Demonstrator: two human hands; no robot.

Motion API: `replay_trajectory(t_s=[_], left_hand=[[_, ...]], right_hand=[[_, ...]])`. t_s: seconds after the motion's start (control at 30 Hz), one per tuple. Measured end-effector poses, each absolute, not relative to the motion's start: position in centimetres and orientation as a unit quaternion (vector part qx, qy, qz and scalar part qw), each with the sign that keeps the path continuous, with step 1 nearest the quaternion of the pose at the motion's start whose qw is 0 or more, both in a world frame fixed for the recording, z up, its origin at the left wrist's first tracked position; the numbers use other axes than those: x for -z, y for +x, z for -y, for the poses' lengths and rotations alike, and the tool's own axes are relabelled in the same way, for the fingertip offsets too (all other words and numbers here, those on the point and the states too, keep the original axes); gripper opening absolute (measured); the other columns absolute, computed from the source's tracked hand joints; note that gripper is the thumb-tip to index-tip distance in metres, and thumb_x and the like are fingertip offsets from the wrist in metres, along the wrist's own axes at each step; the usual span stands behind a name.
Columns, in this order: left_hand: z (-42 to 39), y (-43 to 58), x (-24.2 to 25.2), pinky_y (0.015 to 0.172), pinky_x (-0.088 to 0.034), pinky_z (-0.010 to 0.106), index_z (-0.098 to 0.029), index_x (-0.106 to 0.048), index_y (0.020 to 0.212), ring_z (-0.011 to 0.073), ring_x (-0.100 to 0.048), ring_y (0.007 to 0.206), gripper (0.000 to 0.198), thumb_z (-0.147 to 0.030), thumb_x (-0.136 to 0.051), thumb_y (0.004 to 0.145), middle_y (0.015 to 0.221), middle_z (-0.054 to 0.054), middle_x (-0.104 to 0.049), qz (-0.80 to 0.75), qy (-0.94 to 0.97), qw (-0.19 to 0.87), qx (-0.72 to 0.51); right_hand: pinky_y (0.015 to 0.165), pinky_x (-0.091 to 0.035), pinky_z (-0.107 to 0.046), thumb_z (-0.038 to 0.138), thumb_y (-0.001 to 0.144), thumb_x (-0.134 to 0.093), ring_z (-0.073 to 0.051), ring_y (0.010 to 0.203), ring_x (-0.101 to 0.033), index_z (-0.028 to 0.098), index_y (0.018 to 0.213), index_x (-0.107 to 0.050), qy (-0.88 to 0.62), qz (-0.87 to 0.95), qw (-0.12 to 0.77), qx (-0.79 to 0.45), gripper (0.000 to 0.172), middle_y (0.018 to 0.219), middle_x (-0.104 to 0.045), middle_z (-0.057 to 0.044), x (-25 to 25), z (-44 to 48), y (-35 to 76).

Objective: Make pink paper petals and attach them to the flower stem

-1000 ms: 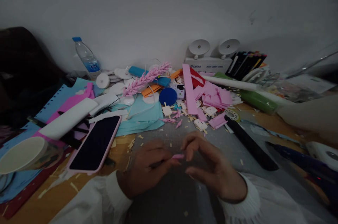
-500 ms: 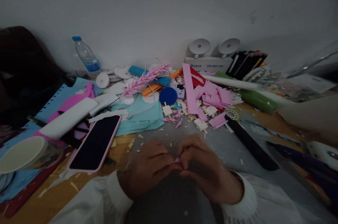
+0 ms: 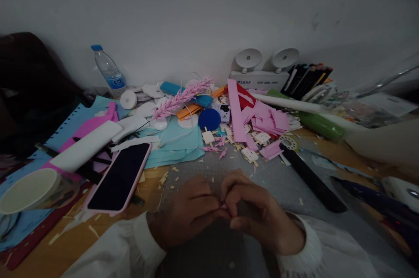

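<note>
My left hand (image 3: 186, 212) and my right hand (image 3: 258, 212) meet over the grey cutting mat (image 3: 281, 186) near the front edge, fingertips pinched together. Between them sits a small pink paper piece (image 3: 224, 205), mostly hidden by the fingers. Both hands are closed on it. White sleeves cover both wrists. A phone in a pink case (image 3: 119, 177) lies face up just left of my left hand.
Pink paper strips and squares (image 3: 262, 121), a pink folded paper stalk (image 3: 181, 97), light blue sheets (image 3: 176, 145), a blue disc (image 3: 209, 118), a water bottle (image 3: 109, 70), a paper cup (image 3: 29, 190), a black ruler-like bar (image 3: 310, 177), markers (image 3: 307, 79) and a green roll (image 3: 317, 123) crowd the desk.
My hands have closed together: the pink piece, held stretched between the fingertips a second ago, is now nearly covered by the pinching fingers.
</note>
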State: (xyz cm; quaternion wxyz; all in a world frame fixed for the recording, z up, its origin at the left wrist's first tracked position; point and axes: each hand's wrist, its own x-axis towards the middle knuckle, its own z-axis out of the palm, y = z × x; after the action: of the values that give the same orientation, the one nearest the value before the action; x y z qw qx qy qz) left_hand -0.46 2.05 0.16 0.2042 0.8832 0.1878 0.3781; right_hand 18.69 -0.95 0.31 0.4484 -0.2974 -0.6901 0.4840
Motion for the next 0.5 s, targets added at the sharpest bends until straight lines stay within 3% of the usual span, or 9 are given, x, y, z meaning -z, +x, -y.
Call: replay_trajectory(t_s=[0.13, 0.27, 0.5], left_hand=[[-2.2, -0.6, -0.6, 0.06, -0.046, 0.024, -0.013, -0.067, 0.082, 0.0137, -0.057, 0.067, 0.026, -0.029, -0.051, 0.093, 0.071, 0.005, -0.063, -0.233, 0.874, 0.21, -0.372], [-2.3, -0.6, -1.0, 0.061, -0.047, 0.022, -0.014, -0.065, 0.075, 0.0128, -0.058, 0.067, 0.027, -0.026, -0.05, 0.094, 0.068, 0.003, -0.059, -0.263, 0.862, 0.23, -0.368], [-1.9, -0.7, -0.9, 0.06, -0.046, 0.023, -0.014, -0.063, 0.075, 0.0121, -0.055, 0.063, 0.027, -0.026, -0.048, 0.094, 0.066, 0.001, -0.056, -0.286, 0.847, 0.267, -0.361]], right_hand=[[0.076, -0.039, -0.028, 0.048, 0.086, -0.059, -0.018, 0.086, -0.049, 0.021, 0.074, -0.052, -0.307, 0.612, 0.5, -0.53, 0.03, 0.089, -0.05, -0.003, -0.4, 0.9, 19.3], [0.077, -0.037, -0.026, 0.039, 0.089, -0.057, -0.018, 0.088, -0.046, 0.022, 0.079, -0.052, -0.355, 0.541, 0.563, -0.514, 0.02, 0.09, -0.048, -0.002, 0.7, 0.5, 19.7], [0.075, -0.04, -0.026, 0.035, 0.087, -0.062, -0.017, 0.085, -0.052, 0.021, 0.077, -0.057, -0.405, 0.519, 0.577, -0.484, 0.017, 0.085, -0.054, -0.001, 1.9, -0.2, 19.3]])
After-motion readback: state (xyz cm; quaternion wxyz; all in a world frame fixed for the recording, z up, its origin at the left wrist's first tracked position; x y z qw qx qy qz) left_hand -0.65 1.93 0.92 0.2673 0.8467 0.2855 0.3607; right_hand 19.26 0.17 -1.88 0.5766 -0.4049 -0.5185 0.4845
